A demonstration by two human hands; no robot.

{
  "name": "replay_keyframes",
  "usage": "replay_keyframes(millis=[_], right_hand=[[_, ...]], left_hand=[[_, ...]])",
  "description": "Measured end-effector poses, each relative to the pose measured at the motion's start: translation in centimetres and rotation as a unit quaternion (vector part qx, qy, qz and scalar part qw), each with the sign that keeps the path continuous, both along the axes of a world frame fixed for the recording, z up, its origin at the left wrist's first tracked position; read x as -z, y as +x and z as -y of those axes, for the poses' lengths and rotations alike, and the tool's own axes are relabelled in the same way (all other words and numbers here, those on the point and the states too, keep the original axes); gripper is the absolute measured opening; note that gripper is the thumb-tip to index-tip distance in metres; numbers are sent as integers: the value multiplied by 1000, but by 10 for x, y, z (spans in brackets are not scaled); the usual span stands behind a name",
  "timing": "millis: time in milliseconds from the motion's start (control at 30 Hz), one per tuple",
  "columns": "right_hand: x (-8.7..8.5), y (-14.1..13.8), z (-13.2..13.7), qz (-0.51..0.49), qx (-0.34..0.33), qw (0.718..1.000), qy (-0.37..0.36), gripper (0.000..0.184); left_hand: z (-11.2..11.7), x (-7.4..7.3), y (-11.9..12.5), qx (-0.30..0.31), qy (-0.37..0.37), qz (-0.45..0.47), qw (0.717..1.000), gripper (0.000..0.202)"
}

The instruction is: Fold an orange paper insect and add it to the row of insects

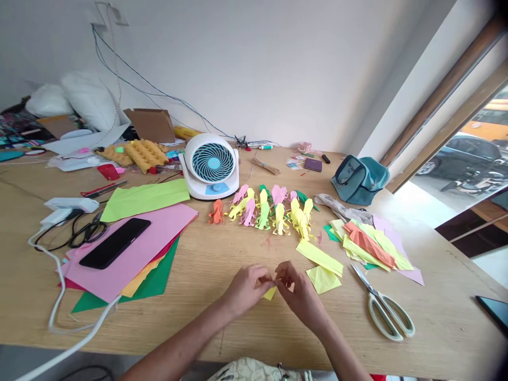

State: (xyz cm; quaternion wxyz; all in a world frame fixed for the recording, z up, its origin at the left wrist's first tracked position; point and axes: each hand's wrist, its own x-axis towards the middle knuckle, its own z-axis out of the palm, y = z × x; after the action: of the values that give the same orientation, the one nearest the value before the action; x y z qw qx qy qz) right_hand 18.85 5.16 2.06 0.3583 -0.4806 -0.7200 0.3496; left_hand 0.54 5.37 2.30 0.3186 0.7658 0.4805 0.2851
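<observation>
Close together above the table's front part, my left hand and my right hand meet at their fingertips. Both are closed in a pinch on a small piece of yellow paper, mostly hidden by the fingers. Just right of my right hand lie a folded yellow paper strip and a yellow paper square. Farther right, white-handled scissors rest with the blades pointing away. Beyond my hands stand several cut paper figures in pink, yellow, green and orange.
On the left, coloured paper sheets carry a black phone, beside a white cable. A white fan stands at the back. Folded papers and a teal bag are at right; a dark device lies at the edge.
</observation>
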Motion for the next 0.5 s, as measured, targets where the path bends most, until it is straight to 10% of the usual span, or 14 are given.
replay_keyframes(millis=[233, 500], right_hand=[[-31, 20, -38, -44, 13, 999, 15, 19], [-11, 14, -55, -38, 26, 994, -97, 33]], left_hand=[[-57, -12, 14, 27, -69, 167, 983, 23], [-61, 15, 17, -12, -116, 187, 975, 31]])
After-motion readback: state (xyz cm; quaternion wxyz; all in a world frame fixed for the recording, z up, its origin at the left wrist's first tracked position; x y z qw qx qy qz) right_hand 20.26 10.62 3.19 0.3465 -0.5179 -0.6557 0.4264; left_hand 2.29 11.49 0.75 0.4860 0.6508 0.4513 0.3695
